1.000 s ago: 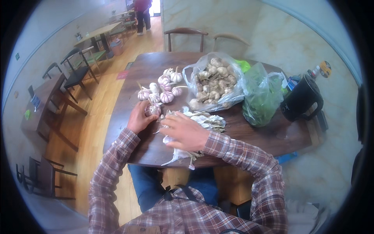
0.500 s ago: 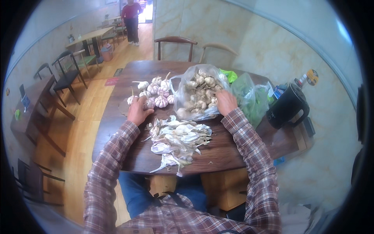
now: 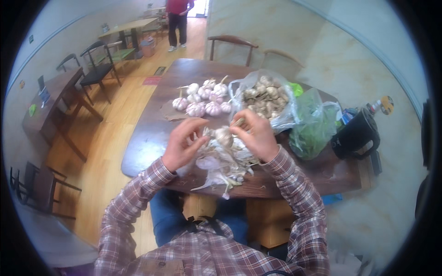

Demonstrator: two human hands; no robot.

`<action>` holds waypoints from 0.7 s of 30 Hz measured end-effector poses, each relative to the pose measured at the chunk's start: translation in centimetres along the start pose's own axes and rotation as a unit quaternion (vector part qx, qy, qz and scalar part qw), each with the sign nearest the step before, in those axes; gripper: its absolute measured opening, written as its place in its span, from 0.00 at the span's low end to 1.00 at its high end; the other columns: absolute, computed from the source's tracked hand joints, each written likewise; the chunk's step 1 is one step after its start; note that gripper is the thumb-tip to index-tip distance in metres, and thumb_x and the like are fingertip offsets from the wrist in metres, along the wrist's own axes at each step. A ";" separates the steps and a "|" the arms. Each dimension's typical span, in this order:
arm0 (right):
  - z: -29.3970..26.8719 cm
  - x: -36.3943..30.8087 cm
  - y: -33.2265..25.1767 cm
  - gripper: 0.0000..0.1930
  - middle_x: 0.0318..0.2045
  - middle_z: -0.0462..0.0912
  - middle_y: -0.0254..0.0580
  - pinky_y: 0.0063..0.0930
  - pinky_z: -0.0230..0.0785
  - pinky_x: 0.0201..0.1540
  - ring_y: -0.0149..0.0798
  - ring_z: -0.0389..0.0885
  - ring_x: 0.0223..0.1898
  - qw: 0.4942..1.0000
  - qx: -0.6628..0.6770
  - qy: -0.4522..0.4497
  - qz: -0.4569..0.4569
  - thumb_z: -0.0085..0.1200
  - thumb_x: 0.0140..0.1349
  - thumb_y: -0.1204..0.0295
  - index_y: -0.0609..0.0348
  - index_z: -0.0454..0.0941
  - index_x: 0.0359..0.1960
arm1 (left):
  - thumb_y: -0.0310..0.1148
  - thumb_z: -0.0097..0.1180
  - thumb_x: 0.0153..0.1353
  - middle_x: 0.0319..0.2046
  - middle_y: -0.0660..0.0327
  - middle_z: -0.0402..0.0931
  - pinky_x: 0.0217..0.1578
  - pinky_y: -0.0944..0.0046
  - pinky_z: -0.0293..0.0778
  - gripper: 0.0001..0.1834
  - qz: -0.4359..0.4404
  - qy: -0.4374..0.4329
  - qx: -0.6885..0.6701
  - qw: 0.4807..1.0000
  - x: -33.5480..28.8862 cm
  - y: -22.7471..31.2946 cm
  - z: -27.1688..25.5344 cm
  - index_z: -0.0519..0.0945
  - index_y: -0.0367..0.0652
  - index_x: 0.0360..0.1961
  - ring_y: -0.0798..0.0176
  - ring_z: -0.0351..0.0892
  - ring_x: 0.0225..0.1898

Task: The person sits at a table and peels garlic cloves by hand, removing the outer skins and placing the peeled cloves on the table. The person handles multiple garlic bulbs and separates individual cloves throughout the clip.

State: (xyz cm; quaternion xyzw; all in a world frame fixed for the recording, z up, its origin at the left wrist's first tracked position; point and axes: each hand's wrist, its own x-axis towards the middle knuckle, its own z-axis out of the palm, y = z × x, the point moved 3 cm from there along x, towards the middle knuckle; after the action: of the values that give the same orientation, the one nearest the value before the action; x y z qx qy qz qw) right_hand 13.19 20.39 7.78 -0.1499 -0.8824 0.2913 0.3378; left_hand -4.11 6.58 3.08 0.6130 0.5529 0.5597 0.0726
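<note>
My right hand (image 3: 258,137) pinches a garlic bulb (image 3: 224,136) by its stem, above a heap of papery garlic skins (image 3: 214,164). To the left of the bulb is my left hand (image 3: 182,145), thumb and fingers curved apart with nothing between them. Beyond it lies a group of whitish-purple garlic bulbs (image 3: 212,108), several with stems. At the back right of the heap a clear plastic bag (image 3: 236,90) stands open, full of duller, brownish garlic bulbs (image 3: 269,94).
Right of that bag sit a green plastic bag (image 3: 309,131) and a black electric kettle (image 3: 355,137) near the wall. A chair (image 3: 232,41) is behind the wooden table (image 3: 147,138). Farther off, a person (image 3: 177,20) stands by other tables and chairs.
My right hand has come from the clear bag to above the skins, with a garlic bulb in it. My left hand has left the cleaned bulbs and come nearer. The view has shifted.
</note>
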 end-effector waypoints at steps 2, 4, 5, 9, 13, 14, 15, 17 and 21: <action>3.5 -0.8 -1.7 0.12 0.32 0.85 0.44 0.27 0.77 0.33 0.35 0.86 0.30 0.999 0.033 -0.018 -0.024 0.64 0.57 0.76 0.63 0.76 0.40 | 0.25 0.65 0.56 0.40 0.56 0.78 0.32 0.65 0.73 0.24 -0.020 -0.020 0.025 0.999 -1.2 2.0 0.2 0.76 0.40 0.55 0.63 0.75 0.29; 6.1 -1.5 -1.9 0.11 0.31 0.85 0.45 0.28 0.77 0.33 0.36 0.86 0.30 0.996 0.079 -0.037 -0.017 0.63 0.58 0.76 0.63 0.77 0.41 | 0.25 0.64 0.56 0.37 0.54 0.78 0.31 0.63 0.74 0.23 -0.074 -0.033 0.048 0.996 -2.6 1.0 0.3 0.76 0.39 0.54 0.61 0.76 0.28; 7.2 -1.7 -1.6 0.10 0.31 0.85 0.45 0.28 0.77 0.34 0.37 0.86 0.30 0.994 0.101 -0.048 -0.006 0.62 0.58 0.76 0.63 0.78 0.41 | 0.25 0.64 0.56 0.35 0.54 0.78 0.31 0.62 0.74 0.22 -0.100 -0.039 0.060 0.992 -3.1 0.7 0.3 0.76 0.39 0.54 0.59 0.76 0.28; 8.9 -2.1 -1.3 0.08 0.31 0.85 0.47 0.30 0.76 0.36 0.41 0.85 0.32 0.991 0.097 -0.074 -0.053 0.59 0.61 0.76 0.65 0.80 0.41 | 0.25 0.61 0.58 0.33 0.48 0.79 0.32 0.58 0.75 0.16 -0.082 -0.023 0.087 0.993 -4.8 0.0 -0.3 0.79 0.37 0.48 0.48 0.79 0.30; 8.5 -2.0 -1.7 0.08 0.31 0.84 0.49 0.32 0.75 0.36 0.44 0.84 0.32 0.992 0.079 -0.070 -0.066 0.58 0.61 0.76 0.65 0.80 0.40 | 0.24 0.58 0.60 0.34 0.47 0.79 0.34 0.54 0.75 0.13 -0.059 -0.004 0.089 0.994 -4.8 1.1 -0.2 0.80 0.37 0.46 0.42 0.80 0.35; 8.4 -2.0 -1.8 0.08 0.32 0.84 0.49 0.32 0.75 0.35 0.45 0.84 0.32 0.992 0.078 -0.067 -0.067 0.58 0.61 0.76 0.65 0.80 0.41 | 0.24 0.57 0.60 0.34 0.47 0.79 0.35 0.53 0.75 0.12 -0.065 -0.005 0.092 0.994 -4.8 1.3 -0.2 0.79 0.37 0.46 0.42 0.80 0.35; 8.3 -1.9 -1.9 0.08 0.32 0.84 0.49 0.32 0.75 0.35 0.45 0.84 0.32 0.993 0.077 -0.065 -0.068 0.58 0.61 0.76 0.65 0.80 0.41 | 0.24 0.56 0.61 0.34 0.46 0.79 0.35 0.53 0.75 0.12 -0.071 -0.005 0.096 0.993 -4.8 1.5 -0.1 0.79 0.36 0.46 0.41 0.80 0.36; 8.1 -2.0 -2.1 0.08 0.33 0.84 0.49 0.33 0.74 0.35 0.46 0.84 0.32 0.993 0.053 -0.047 -0.095 0.57 0.62 0.76 0.65 0.80 0.41 | 0.23 0.56 0.61 0.34 0.46 0.79 0.35 0.52 0.75 0.12 -0.062 -0.013 0.103 0.993 -4.8 1.4 -0.1 0.79 0.36 0.46 0.41 0.79 0.36; 7.9 -2.0 -2.7 0.08 0.34 0.83 0.49 0.34 0.74 0.36 0.48 0.83 0.33 0.990 0.054 -0.073 -0.111 0.57 0.62 0.76 0.64 0.80 0.42 | 0.23 0.55 0.61 0.34 0.45 0.79 0.36 0.52 0.75 0.11 -0.067 -0.034 0.102 0.992 -4.7 1.3 -0.2 0.79 0.35 0.45 0.40 0.79 0.37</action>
State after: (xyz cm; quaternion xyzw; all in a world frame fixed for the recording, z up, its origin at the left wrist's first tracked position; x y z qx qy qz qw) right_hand 9.09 14.14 3.67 -0.0105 -0.8988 0.3094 0.3105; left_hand -2.36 2.44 1.19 0.5976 0.6440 0.4731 0.0663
